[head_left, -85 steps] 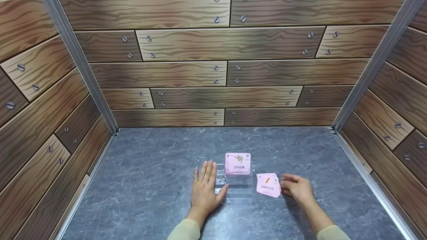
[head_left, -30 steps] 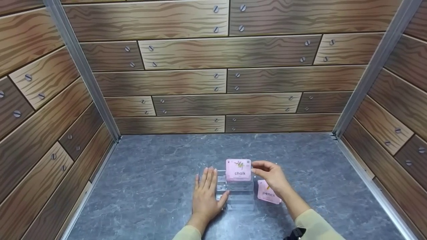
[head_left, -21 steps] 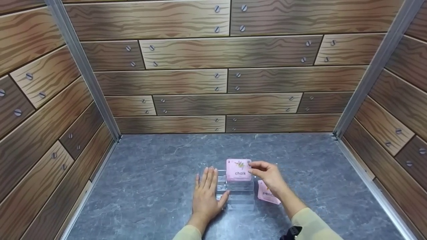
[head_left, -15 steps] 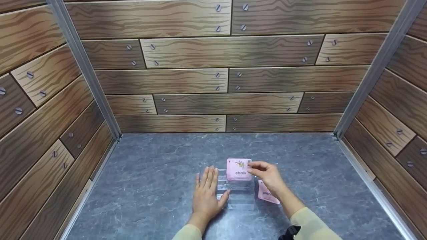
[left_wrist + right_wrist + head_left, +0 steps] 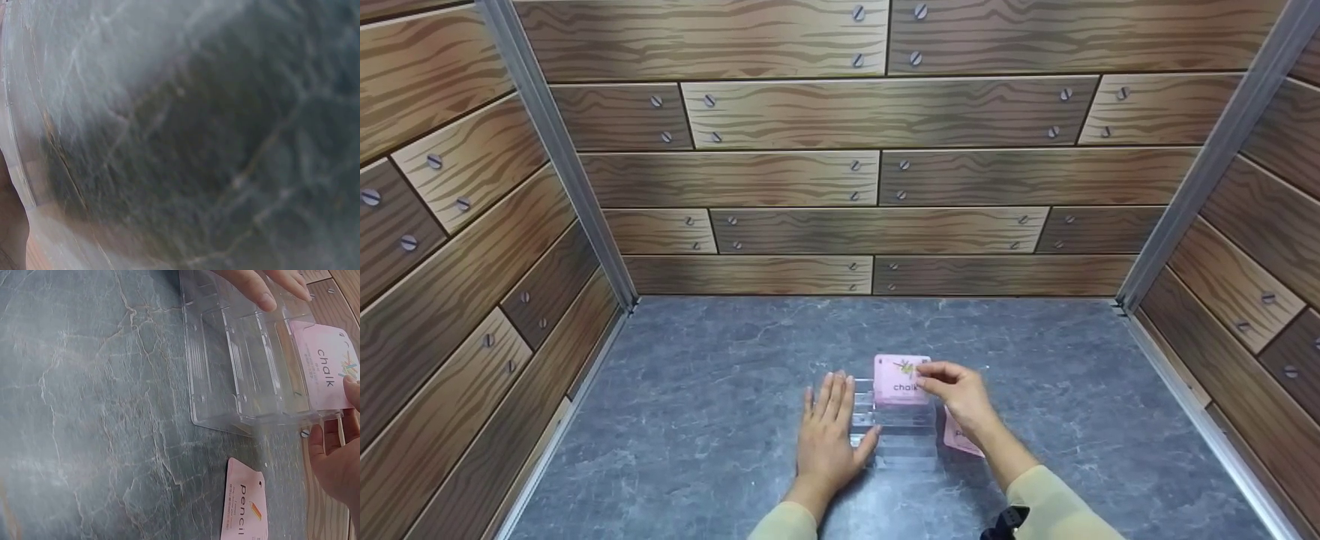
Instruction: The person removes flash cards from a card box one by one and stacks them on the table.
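Note:
A pink flash card marked "chalk" [image 5: 896, 379] stands in the rear, highest slot of a clear plastic tiered stand [image 5: 906, 442]. My right hand [image 5: 966, 397] pinches this card at its right edge, thumb in front and fingers behind, as the right wrist view shows. More pink cards seem to sit behind it, but how many is hidden. My left hand [image 5: 826, 442] lies with straight fingers along the stand's left side, its thumb on the stand. Partly covered by my right forearm, a pink "pencil" card [image 5: 246, 503] lies flat on the table right of the stand.
A grey marbled tabletop [image 5: 697, 420] is bounded by wood-patterned panels [image 5: 780, 176] at the back and both sides. Metal strips run along the corners. A black device [image 5: 1006, 521] is strapped at the right wrist. The left wrist view holds mostly blurred tabletop.
My right hand has gone from beside the pencil card up and left to the chalk card, and its thumb has slid further over the card's face. My left hand stays on the stand.

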`<action>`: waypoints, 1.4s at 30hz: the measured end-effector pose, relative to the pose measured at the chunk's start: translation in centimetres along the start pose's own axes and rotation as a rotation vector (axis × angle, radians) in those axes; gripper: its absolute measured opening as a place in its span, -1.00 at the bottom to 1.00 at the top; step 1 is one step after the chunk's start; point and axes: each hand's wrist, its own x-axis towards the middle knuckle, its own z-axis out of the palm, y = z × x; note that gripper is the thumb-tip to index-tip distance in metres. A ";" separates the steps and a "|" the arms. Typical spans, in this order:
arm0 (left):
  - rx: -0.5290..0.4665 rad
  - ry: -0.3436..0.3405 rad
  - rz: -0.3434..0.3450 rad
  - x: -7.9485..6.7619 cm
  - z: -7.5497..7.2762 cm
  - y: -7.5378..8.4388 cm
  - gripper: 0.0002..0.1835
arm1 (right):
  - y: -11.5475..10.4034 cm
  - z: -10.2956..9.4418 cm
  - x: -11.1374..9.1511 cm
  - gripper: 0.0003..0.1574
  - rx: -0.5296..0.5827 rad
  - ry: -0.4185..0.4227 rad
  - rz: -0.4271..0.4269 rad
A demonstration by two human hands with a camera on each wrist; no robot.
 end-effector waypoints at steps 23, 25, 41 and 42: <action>0.002 0.019 -0.003 0.2 0.0 0.0 -0.02 | 0.1 1.1 0.3 -0.73 -0.106 0.100 -0.004; 0.001 0.020 0.001 0.1 0.1 0.0 -0.02 | 0.2 1.2 0.3 -0.74 -0.109 0.105 -0.004; 0.001 0.045 0.010 0.0 0.3 -0.1 -0.01 | -1.1 1.4 -0.6 -0.77 -0.148 0.087 -0.046; -0.002 0.044 0.008 0.0 0.3 -0.1 -0.01 | -1.0 1.3 -0.6 -0.77 -0.152 0.087 -0.048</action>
